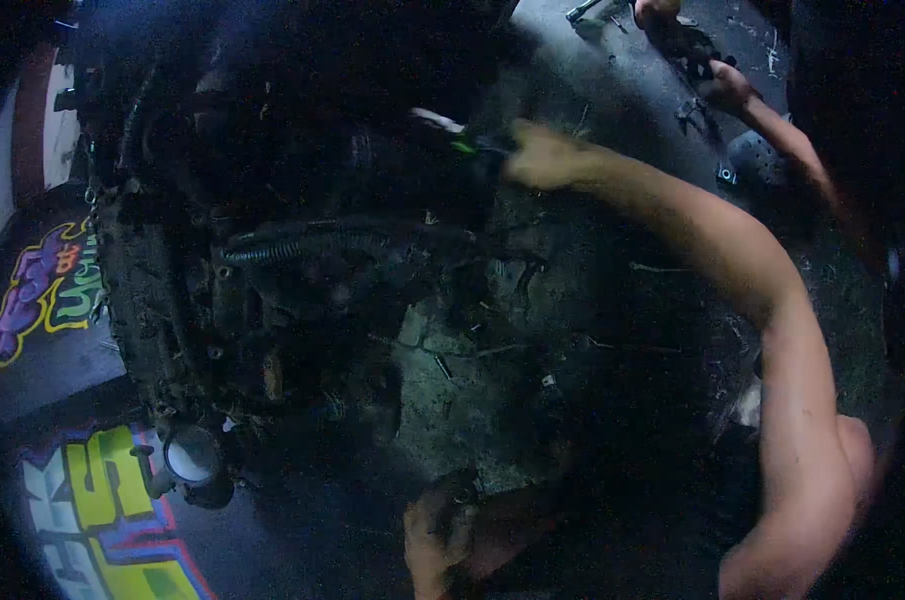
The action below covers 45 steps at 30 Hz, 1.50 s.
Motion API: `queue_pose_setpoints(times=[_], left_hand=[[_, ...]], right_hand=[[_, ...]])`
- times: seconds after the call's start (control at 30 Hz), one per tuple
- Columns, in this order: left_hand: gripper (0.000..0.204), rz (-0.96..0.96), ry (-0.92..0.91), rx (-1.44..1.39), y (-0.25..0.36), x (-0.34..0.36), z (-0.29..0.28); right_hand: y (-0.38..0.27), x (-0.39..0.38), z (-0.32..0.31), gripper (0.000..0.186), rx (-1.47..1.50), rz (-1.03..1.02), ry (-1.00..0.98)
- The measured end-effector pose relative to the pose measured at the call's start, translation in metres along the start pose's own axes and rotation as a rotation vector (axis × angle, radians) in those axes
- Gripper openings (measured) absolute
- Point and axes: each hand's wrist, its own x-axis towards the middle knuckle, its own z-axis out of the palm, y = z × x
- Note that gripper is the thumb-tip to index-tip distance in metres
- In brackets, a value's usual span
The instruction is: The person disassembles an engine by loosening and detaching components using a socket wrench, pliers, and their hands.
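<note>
My right arm reaches up from the lower right, bent at the elbow. Its hand (550,160) is closed on a dark tool with a green band (462,146) and a pale tip, blurred by motion. The pale tip points left over the dark engine (272,290), which carries a ribbed hose (292,246). Low in the picture, my left hand (437,540) is curled in deep shadow beside a small dark round part (463,492). What lies in its fingers is too dark to make out.
At the upper right another person's hand (732,85) holds a dark part. A metal tool (592,10) lies near it on the grey surface. Farther down are a perforated clog (757,160) and a small metal piece (443,367). Painted lettering (112,480) covers the left side.
</note>
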Motion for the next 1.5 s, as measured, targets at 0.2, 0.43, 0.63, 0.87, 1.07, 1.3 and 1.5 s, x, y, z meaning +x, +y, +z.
queue_pose_setpoints(times=[0.2,0.43,0.63,0.87,1.07,1.3,1.5], left_hand=[[0.033,-0.007,-0.202,-0.039,-0.021,-0.002,-0.001],[0.037,-0.110,-0.062,0.113,-0.006,-0.010,-0.001],[0.045,-0.073,-0.070,0.039,-0.018,-0.019,-0.005],[0.032,0.152,-0.011,0.003,-0.008,-0.007,-0.002],[0.027,0.149,-0.029,0.021,-0.006,-0.003,-0.005],[0.039,0.098,-0.172,-0.010,-0.072,-0.028,0.006],[0.044,0.003,-0.148,0.117,-0.065,-0.036,0.000]], right_hand=[[-0.060,0.043,0.020,0.040,-0.441,-0.481,0.415],[-0.109,0.049,0.018,0.044,-0.782,-0.327,0.352],[-0.129,0.035,0.009,0.046,-1.042,-0.367,0.357],[-0.107,0.069,0.009,0.039,-1.117,-0.436,0.372],[-0.100,0.076,-0.001,0.036,-0.869,-0.597,0.584],[-0.115,0.076,-0.008,0.030,-0.866,-0.539,0.457],[-0.129,0.064,-0.011,0.022,-0.785,-0.372,0.247]])
